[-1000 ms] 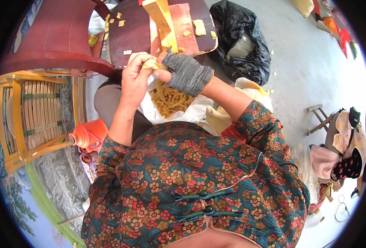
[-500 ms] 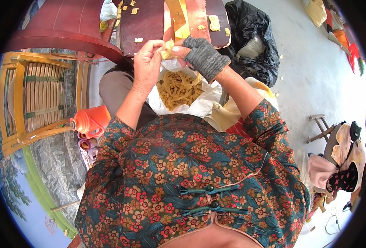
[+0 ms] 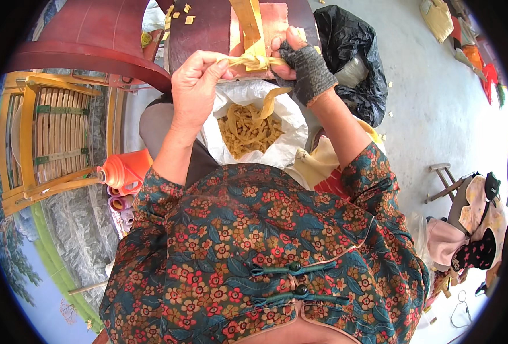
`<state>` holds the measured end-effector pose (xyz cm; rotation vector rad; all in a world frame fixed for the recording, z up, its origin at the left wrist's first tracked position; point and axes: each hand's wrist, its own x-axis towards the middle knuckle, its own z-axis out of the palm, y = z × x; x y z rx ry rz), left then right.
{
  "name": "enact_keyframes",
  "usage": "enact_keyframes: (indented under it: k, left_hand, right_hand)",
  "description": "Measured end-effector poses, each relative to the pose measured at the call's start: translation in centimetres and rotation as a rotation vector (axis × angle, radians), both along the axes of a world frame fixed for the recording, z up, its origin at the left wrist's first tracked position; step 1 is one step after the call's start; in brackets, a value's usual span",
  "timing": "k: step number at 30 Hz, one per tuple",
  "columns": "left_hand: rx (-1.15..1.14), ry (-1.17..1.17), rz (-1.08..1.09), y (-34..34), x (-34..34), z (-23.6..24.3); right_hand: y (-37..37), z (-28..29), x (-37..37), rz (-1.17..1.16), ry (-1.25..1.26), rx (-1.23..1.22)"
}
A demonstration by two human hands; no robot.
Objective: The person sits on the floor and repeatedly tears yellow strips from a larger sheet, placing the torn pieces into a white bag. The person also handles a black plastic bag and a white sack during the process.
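Note:
A soft yellowish strip [image 3: 252, 60] with a knot in its middle is stretched between my two hands, over the edge of a dark red stool or table. My left hand [image 3: 198, 83] pinches one end between thumb and fingers. My right hand [image 3: 301, 60], in a grey fingerless glove, has its fingers closed round the other end. Below it, a flat length of the same material [image 3: 272, 102] trails into a white bag [image 3: 293, 123]. Inside the bag lie many small yellowish pieces [image 3: 248, 131], several of which look knotted. What the material is cannot be made out.
On the dark red surface [image 3: 199, 43] lie a pink cloth [image 3: 277, 23], an upright yellow wooden piece [image 3: 247, 20] and scattered yellow scraps [image 3: 189, 20]. A black plastic bag [image 3: 351, 40] stands at right, an orange jug [image 3: 125, 172] and a wooden slatted chair [image 3: 61, 117] at left.
My hands have moved apart from a close pinch, drawing the bunched strip out straight with its knot between them. The right hand has shifted right, and a trailing length now shows above the bag.

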<state>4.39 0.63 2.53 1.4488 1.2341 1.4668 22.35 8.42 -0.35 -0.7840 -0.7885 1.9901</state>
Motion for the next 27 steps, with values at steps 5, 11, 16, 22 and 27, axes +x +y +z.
enact_keyframes:
  k: [5, 11, 16, 22, 27]
  left_hand:
    - [0.023, 0.431, 0.112, -0.7, -0.8, 1.2]
    - [-0.204, 0.789, -0.112, -2.2, 1.2, 1.2]
    - [-0.109, 0.896, -0.227, -3.4, 0.6, -1.0]
    - [0.277, 1.253, -0.162, -2.6, -2.2, -2.0]
    - [0.5, 1.273, -0.15, -0.9, -5.7, -4.2]
  right_hand:
    - [-0.7, 0.0, -0.2, 0.121, -0.23, 0.236]
    - [-2.3, -0.6, -1.8, 0.414, -0.503, 0.443]
    - [-2.8, -0.6, -1.4, 0.66, -0.642, 0.393]
    - [-3.4, 0.0, -2.0, 0.663, -0.781, 0.884]
    - [-4.5, 0.5, -2.5, 0.584, -0.793, 0.946]
